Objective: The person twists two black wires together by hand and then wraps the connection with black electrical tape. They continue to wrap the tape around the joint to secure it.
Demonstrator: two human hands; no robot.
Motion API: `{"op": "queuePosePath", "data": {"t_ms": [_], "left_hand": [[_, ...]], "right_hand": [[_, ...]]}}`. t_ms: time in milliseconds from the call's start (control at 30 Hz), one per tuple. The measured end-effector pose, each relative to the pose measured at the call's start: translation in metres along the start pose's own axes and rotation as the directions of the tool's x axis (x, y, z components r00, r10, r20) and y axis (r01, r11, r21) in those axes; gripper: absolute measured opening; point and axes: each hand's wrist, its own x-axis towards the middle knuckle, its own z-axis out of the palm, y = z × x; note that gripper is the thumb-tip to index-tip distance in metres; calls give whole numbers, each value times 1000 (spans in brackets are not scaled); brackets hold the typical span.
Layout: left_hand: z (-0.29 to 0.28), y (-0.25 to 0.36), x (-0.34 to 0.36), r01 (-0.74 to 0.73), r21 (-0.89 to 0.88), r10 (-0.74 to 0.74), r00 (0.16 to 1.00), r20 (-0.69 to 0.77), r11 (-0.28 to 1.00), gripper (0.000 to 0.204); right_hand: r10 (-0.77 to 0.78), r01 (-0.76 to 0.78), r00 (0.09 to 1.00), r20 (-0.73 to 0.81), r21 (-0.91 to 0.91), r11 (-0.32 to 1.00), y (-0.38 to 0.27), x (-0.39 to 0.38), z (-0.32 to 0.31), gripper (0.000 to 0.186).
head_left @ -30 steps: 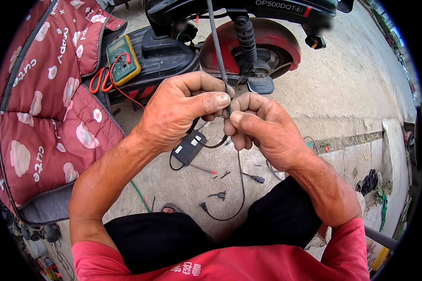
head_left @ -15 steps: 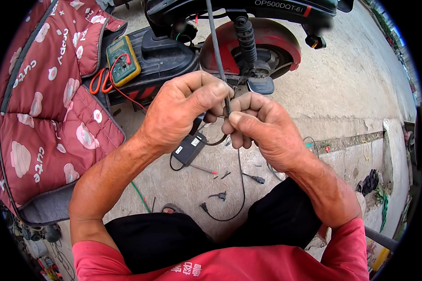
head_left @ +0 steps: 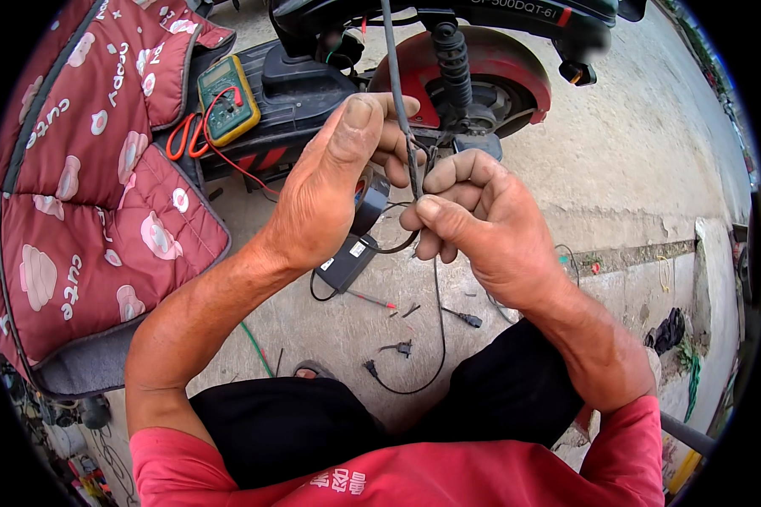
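A grey cable (head_left: 395, 76) comes down from the top edge between my hands, with a dark, wrapped-looking section (head_left: 413, 160) at its lower end. My right hand (head_left: 478, 220) pinches the cable's lower part between thumb and forefinger. Beside the dark section, my left hand (head_left: 338, 173) has its thumb raised and its upper fingers loosely bent near the cable. A roll of black tape (head_left: 370, 203) sits against the left palm, apparently held by the lower fingers, which are hidden. A thin black wire (head_left: 402, 245) loops below the hands.
An electric scooter (head_left: 482, 80) stands ahead, a yellow-green multimeter (head_left: 228, 100) on its footboard. At left hangs a red quilted cover (head_left: 101, 194). On the concrete lie a black power adapter (head_left: 347, 264), a red-tipped probe (head_left: 372, 300), and plug ends (head_left: 402, 348) with a black cord.
My left thumb has lifted off the cable and the left fingers have loosened, with the hand slightly higher. More of the tape roll shows. The right hand keeps its pinch.
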Motion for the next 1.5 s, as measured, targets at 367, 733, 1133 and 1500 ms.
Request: {"op": "queuePosePath", "data": {"t_ms": [367, 733, 1133, 1500], "left_hand": [[5, 9, -9, 103, 0, -103, 994, 24, 995, 82], [5, 8, -10, 134, 37, -136, 988, 66, 990, 82], [6, 4, -6, 174, -39, -171, 983, 72, 984, 77], [4, 4, -6, 201, -67, -196, 977, 80, 977, 79]], "right_hand": [[-232, 231, 973, 1, -67, 971, 18, 1, 4, 18], [-51, 51, 999, 2, -20, 999, 8, 0, 2, 26], [-112, 112, 994, 3, -108, 988, 12, 1, 4, 27], [-160, 156, 987, -11, -171, 973, 15, -1, 6, 26]]}}
